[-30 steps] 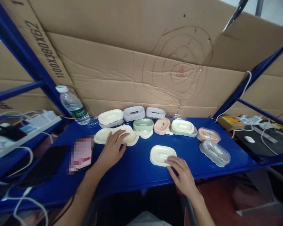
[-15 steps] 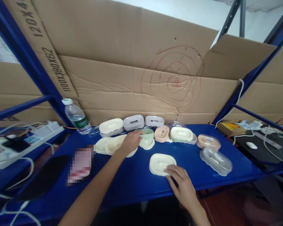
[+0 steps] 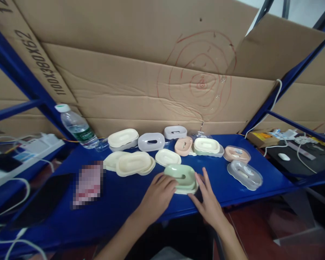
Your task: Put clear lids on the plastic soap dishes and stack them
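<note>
Smooth plastic green dish (image 3: pixel 187 172) on a slick blue tabletop (image 3: pixel 116 193)

The dish carries a soft sheen; the cream base (image 3: pixel 182 192) beneath it and the stacked cream pieces (image 3: pixel 132 164) look like plastic too, smooth and more matt. A see-through plastic cover (image 3: pixel 250 177) shines, as does the clear plastic bottle (image 3: pixel 75 122). The backing panel (image 3: pixel 119 86) is matt, creased brown cardboard; the blue frame post (image 3: pixel 18 70) resembles painted metal.

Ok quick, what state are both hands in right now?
Left hand: closed over the left end of the green dish.
Right hand: open, spread at its right end.
</note>
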The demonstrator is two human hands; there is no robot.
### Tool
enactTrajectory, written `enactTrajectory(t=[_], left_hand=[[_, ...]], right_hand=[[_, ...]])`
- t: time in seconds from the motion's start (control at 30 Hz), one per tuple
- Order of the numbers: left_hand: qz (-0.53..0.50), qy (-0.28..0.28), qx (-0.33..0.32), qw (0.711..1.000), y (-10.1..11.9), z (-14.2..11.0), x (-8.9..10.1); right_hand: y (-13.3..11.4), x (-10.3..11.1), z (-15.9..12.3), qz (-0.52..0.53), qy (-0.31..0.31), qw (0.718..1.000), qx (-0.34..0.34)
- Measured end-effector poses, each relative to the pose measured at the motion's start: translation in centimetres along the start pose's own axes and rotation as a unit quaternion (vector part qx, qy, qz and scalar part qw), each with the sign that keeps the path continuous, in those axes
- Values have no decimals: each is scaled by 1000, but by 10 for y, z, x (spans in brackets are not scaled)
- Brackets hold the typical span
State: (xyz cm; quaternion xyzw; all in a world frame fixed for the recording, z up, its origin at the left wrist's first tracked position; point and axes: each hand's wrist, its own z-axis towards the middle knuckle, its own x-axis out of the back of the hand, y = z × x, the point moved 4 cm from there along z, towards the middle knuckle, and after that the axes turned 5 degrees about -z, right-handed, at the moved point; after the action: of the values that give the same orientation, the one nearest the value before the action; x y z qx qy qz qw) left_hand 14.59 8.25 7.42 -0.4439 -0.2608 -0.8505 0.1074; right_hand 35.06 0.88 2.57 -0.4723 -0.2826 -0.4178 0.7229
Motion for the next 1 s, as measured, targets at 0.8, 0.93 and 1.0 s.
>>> enactTrajectory(t=[0.8, 0.93, 1.0], left_hand=[[121, 28, 61, 990, -26, -87, 14], [182, 62, 87, 977, -51, -42, 34], [202, 59, 115, 971, -69, -7, 41]], right_hand=[[68, 53, 0, -136, 47, 990, 1], [32, 31, 9, -131, 38, 990, 22], [10, 11, 11, -133, 3, 990, 56]])
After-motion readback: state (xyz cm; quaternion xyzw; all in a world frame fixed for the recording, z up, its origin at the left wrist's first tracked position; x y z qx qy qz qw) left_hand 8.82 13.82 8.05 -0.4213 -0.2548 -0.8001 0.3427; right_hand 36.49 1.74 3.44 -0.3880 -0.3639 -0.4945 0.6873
